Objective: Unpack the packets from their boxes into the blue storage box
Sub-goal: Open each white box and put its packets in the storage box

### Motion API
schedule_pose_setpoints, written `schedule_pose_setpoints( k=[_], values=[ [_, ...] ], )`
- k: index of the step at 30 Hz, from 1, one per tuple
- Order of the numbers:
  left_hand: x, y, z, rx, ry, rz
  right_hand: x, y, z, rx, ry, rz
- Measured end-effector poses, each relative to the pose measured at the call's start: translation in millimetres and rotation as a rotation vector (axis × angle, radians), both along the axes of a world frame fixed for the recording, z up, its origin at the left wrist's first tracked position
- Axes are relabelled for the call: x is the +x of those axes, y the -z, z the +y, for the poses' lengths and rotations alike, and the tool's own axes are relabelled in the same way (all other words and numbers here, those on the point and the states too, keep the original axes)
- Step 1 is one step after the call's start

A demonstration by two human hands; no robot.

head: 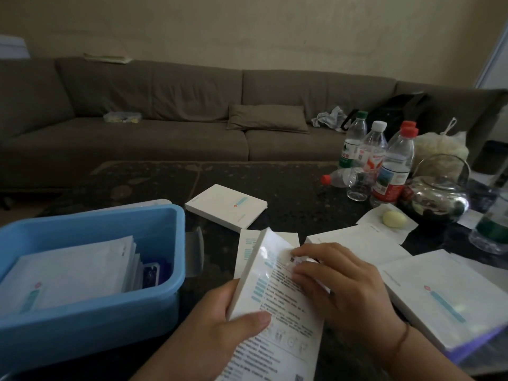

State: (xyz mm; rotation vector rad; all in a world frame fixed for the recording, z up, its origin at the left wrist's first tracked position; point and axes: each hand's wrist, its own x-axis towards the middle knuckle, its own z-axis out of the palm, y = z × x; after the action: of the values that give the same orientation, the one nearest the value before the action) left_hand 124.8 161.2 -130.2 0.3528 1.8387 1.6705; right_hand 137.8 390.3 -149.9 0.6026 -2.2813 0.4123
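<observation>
My left hand point(220, 323) grips a white printed box point(277, 295) from below, thumb across its front. My right hand point(343, 284) has its fingertips pinching at the box's upper edge near a small dark code mark. The blue storage box point(110, 306) stands at the left, holding several white packets point(74, 273) and something dark blue at its right side. Another white box point(226, 206) lies flat on the dark table beyond my hands. Two more white boxes point(439, 295) lie at the right, one stacked over the other's corner.
Several plastic water bottles point(384, 166) stand at the back right, one lying down. A glass teapot point(437, 196), a small yellow object on a napkin point(394, 218) and a glass point(492, 229) crowd the right edge. A brown sofa point(192, 119) runs behind the table.
</observation>
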Motion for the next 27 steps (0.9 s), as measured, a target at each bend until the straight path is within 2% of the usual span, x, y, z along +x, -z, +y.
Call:
schedule_pose_setpoints(
  k=[5,7,8,11,14,16,19,22,23,27],
  values=[
    [0,-1,-1,0.03,-0.006,-0.046,1,-4,-4,0.082,0.033,0.001],
    [-2,2,-1,0.069,-0.009,-0.089,2,-4,-7,0.054,0.078,-0.071],
    [-2,4,0,0.094,-0.016,-0.11,3,-5,-8,-0.053,0.116,-0.158],
    [0,11,3,0.181,-0.061,-0.142,9,-15,-11,-0.652,0.179,-0.537],
    [5,16,7,0.216,-0.134,-0.062,13,-20,-11,-1.132,-0.013,-0.895],
    [10,19,14,0.122,-0.188,0.089,18,-22,-14,-1.225,-0.132,-0.963],
    [21,8,29,-0.102,-0.374,0.414,25,-21,-18,-1.203,-0.15,-0.877],
    [22,13,33,-0.353,-0.457,1.142,32,-25,-21,-1.206,-0.199,-0.878],
    [20,15,31,-0.424,-0.475,1.285,34,-26,-22,-1.209,-0.207,-0.874],
    [18,9,27,-0.56,-0.542,1.381,36,-24,-22,-1.234,-0.218,-0.821]
  ],
)
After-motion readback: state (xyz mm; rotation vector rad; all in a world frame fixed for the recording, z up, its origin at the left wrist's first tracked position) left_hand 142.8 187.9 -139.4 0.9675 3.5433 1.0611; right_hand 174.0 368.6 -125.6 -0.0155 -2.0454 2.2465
